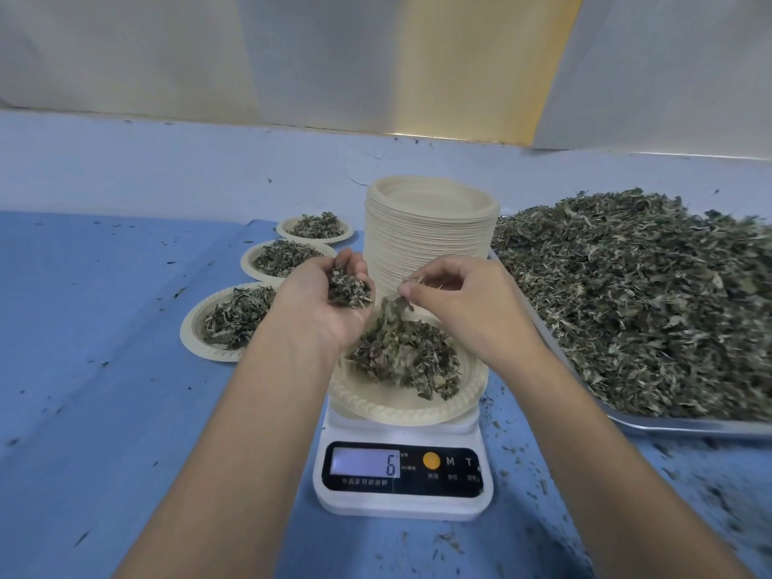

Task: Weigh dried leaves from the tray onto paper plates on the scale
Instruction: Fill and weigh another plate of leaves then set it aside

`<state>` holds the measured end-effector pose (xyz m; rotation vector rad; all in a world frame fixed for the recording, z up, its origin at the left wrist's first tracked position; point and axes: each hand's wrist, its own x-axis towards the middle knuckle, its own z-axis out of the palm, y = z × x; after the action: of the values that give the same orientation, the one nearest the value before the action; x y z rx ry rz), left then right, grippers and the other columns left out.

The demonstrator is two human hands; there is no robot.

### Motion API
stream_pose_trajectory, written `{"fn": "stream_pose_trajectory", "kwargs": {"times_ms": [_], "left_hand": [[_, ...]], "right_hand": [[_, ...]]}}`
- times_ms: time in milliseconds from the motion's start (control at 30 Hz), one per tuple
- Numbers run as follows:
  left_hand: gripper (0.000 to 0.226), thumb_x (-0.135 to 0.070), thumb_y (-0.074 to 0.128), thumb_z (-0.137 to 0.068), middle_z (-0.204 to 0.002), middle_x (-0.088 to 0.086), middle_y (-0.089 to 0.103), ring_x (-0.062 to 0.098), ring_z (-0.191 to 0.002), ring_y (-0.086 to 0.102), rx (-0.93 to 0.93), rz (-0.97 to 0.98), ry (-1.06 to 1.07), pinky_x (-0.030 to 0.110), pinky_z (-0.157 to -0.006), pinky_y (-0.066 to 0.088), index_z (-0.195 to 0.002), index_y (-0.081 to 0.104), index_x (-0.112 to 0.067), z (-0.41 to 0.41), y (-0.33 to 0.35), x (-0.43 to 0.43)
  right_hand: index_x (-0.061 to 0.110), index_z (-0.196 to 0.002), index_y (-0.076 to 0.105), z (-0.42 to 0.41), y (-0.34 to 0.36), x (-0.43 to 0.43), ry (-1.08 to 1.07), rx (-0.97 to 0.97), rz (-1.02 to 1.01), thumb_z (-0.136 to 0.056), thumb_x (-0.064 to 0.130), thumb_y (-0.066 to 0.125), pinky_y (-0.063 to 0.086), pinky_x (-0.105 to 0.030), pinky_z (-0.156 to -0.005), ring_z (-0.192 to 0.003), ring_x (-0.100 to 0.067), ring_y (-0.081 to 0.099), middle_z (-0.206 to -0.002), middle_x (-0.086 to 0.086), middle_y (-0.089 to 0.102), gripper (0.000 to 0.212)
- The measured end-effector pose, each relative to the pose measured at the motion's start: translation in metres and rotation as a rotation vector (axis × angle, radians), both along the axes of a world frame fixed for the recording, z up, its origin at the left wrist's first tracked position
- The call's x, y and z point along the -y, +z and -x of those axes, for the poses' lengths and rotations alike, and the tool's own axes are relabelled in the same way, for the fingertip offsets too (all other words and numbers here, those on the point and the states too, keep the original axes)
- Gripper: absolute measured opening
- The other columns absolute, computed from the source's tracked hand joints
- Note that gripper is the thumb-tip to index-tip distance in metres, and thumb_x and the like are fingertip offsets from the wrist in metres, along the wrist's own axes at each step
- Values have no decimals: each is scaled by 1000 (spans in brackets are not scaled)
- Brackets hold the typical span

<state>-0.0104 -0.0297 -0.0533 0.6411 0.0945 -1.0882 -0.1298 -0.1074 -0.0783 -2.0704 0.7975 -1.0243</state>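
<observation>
A white digital scale (403,480) stands in front of me, its display reading 6. On it sits a paper plate (401,405) with a heap of dried leaves (407,357). My left hand (330,302) hovers over the plate's left side, palm up and cupped around a small clump of leaves. My right hand (455,298) is above the plate's back right, fingertips pinching a few leaves, and some fall toward the heap. A metal tray (685,424) on the right holds a large mound of dried leaves (639,298).
A tall stack of empty paper plates (430,231) stands right behind the scale. Three filled plates lie in a row to the left: near (196,332), middle (250,261), far (316,231). Leaf crumbs litter the blue tablecloth (104,369). A wall runs behind.
</observation>
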Motion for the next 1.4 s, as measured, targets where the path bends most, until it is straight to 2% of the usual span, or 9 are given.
{"fn": "stream_pose_trajectory", "kwargs": {"times_ms": [100,200,333,467,800,967,1067,1167,1400], "left_hand": [[29,-13,38,-100,-68,8,56,11,-53,50,0,4,5,14,-40,40,-77,54,-4,0,-1,1],[29,-12,35,-101,-68,9,54,13,-54,48,-5,26,6,17,-49,41,-78,52,-3,0,-1,1],[30,-14,34,-102,-77,13,55,18,-63,54,-26,47,-7,22,-60,49,-83,52,1,1,-1,2],[30,-16,36,-102,-72,13,54,21,-70,57,-15,55,-35,27,-64,52,-85,53,3,2,0,3],[29,-15,36,-102,-66,11,53,19,-66,57,-34,66,-7,26,-61,51,-83,52,1,-1,-1,4],[31,-15,36,-102,-73,12,55,19,-68,58,-33,57,-4,26,-60,52,-81,53,0,-3,-2,5],[31,-15,36,-101,-73,12,55,19,-69,58,-33,57,-3,25,-62,53,-80,53,0,-3,-2,4],[30,-14,36,-101,-75,13,55,19,-69,58,-24,55,-4,25,-65,53,-81,53,0,-2,-2,4],[31,-13,34,-101,-74,13,56,19,-67,57,-4,72,-29,26,-66,51,-81,54,1,1,0,5]], "right_hand": [[29,-73,70,0,1,0,-19,114,-24,-80,26,75,52,-23,-71,-66,1,59,-65,14,66,9],[28,-77,71,-2,2,0,-16,202,-52,-82,20,74,55,-32,-81,-77,-9,67,-74,8,71,10],[27,-80,71,-4,2,0,-24,321,-104,-81,17,75,52,-23,-74,-72,-5,65,-73,8,70,11],[26,-79,71,-4,4,0,-13,401,-154,-80,14,75,51,-17,-72,-72,-3,66,-71,9,71,13],[24,-81,72,-3,1,-1,-40,265,-163,-81,16,73,54,-30,-85,-84,-11,67,-82,4,72,8],[28,-69,70,-2,-6,1,-90,-39,-92,-76,28,72,51,-30,-69,-65,-2,58,-64,17,65,8],[31,-69,69,1,-5,5,-104,-4,-87,-79,27,70,44,-17,-60,-60,7,55,-63,28,62,11],[31,-70,70,2,-3,6,-83,28,-68,-81,24,68,38,-7,-50,-54,10,51,-60,29,60,13],[31,-74,70,-4,-5,-1,-66,81,-64,-83,19,66,45,-18,-66,-65,6,56,-68,18,64,16]]}}
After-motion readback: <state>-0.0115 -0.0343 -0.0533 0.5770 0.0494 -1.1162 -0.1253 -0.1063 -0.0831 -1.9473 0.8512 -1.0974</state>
